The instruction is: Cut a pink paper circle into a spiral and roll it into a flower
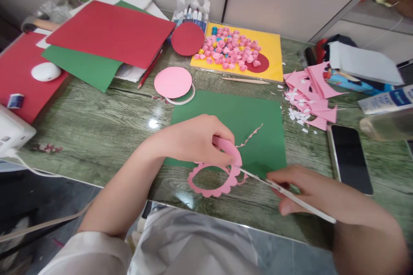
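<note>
Okay, my left hand (203,139) pinches the pink scalloped paper ring (234,175) partly over the green card (229,107), right hand (300,182) clamps scissors (303,205); probably light, floppy, tearable, so I'd hold the smooth band

Pink paper ring (229,181), green sheet (251,114)

left hand (203,139) bends inward, pinching, while right hand (318,189) grips.

Paper ring (231,180) left of scissors (297,197)
</note>
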A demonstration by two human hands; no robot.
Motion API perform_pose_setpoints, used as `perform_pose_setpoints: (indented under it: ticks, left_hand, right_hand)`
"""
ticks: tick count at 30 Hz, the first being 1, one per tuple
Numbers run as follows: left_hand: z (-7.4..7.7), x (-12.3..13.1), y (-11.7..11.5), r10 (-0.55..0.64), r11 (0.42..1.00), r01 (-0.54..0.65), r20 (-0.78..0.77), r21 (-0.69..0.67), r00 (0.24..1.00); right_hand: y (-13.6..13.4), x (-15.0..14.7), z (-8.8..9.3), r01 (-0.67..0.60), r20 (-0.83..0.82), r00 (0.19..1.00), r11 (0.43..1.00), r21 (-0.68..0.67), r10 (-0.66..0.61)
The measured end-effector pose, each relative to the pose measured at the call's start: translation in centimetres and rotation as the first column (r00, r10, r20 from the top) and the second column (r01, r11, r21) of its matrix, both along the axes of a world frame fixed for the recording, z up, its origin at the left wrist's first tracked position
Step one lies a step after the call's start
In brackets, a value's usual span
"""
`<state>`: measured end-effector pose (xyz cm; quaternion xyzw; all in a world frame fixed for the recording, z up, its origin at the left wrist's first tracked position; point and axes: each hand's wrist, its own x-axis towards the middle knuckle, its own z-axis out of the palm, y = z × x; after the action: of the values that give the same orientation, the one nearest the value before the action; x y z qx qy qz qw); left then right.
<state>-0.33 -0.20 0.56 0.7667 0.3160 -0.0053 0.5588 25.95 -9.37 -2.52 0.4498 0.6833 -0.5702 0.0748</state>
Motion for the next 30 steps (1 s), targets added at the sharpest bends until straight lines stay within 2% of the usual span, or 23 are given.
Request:
perform_pose_setpoints:
  ticks: [3,6,10,13,16,21,27,30]
  left_hand:
    - [0.2,0.1,0.2,0.077,0.997,-0.079,0.054,0.024,0.996]
    - [0.2,0.4,0.1,0.205,0.976,-0.211,0.114,0.047,0.972]
    - [-0.3,1.1,-0.3,0.388,0.916,-0.401,0.204,0.025,0.899]
    - [-0.7,1.7,-0.7,0.491,0.865,-0.501,0.267,-0.032,0.829]
    - [-1.2,2.3,-1.1,0.527,0.844,-0.532,0.288,-0.066,0.8]
    - [-1.9,2.9,-1.6,0.564,0.814,-0.58,0.299,-0.042,0.77]
    - [-2.1,3.1,-2.0,0.567,0.809,-0.586,0.325,-0.046,0.757]
    - [-2.0,3.1,-2.0,0.539,0.826,-0.562,0.35,-0.043,0.766]
  right_hand:
    - [0.0,0.0,0.3,0.096,-0.037,0.994,0.991,-0.089,-0.1]
    - [0.0,-0.2,0.4,0.197,-0.147,0.964,0.965,-0.173,-0.223]
    - [-0.1,-0.5,0.0,0.266,-0.318,0.897,0.949,-0.168,-0.308]
    - [-0.4,-0.8,-0.6,0.311,-0.39,0.839,0.923,-0.226,-0.379]
    - [-0.5,-1.1,-1.0,0.325,-0.451,0.801,0.919,-0.223,-0.393]
    - [-0.2,-1.5,-0.7,0.309,-0.466,0.812,0.936,-0.168,-0.352]
    - [0.0,-2.1,-0.6,0.333,-0.487,0.808,0.939,-0.089,-0.333]
    - [0.1,-2.5,-0.5,0.342,-0.502,0.794,0.935,-0.099,-0.343]
